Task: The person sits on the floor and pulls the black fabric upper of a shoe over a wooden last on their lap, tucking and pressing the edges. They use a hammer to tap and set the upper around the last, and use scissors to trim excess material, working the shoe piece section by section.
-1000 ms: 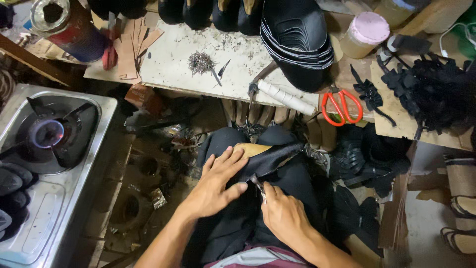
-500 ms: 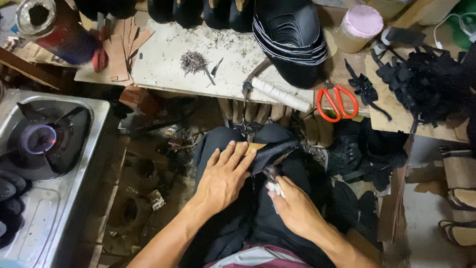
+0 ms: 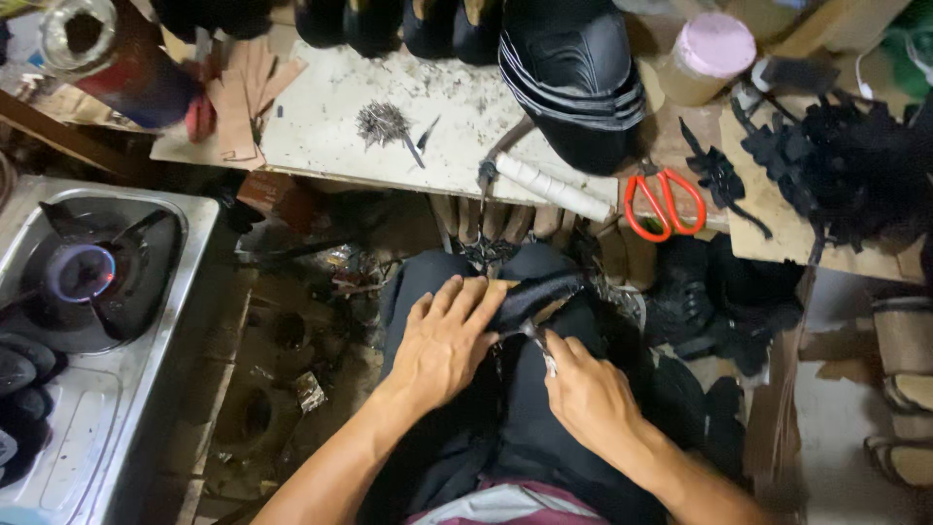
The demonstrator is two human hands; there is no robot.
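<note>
A black shoe upper on a last [image 3: 540, 291] lies across my lap, toe pointing right. My left hand [image 3: 444, 335] presses flat on it, fingers spread over its near end. My right hand [image 3: 587, 394] is closed around a small metal tool [image 3: 540, 346], whose tip touches the shoe's lower edge. Black trousers cover my knees beneath the shoe.
A worn white worktop [image 3: 330, 136] ahead carries a heap of small nails [image 3: 380, 122], a hammer with a white-wrapped handle [image 3: 550, 187], orange-handled scissors [image 3: 663, 202] and stacked black soles [image 3: 575, 70]. A lit gas burner [image 3: 80, 274] sits at left. Black offcuts [image 3: 844, 167] pile at right.
My left hand has shifted slightly up over the shoe. My right hand has drawn the tool a little lower and to the right along the shoe's edge.
</note>
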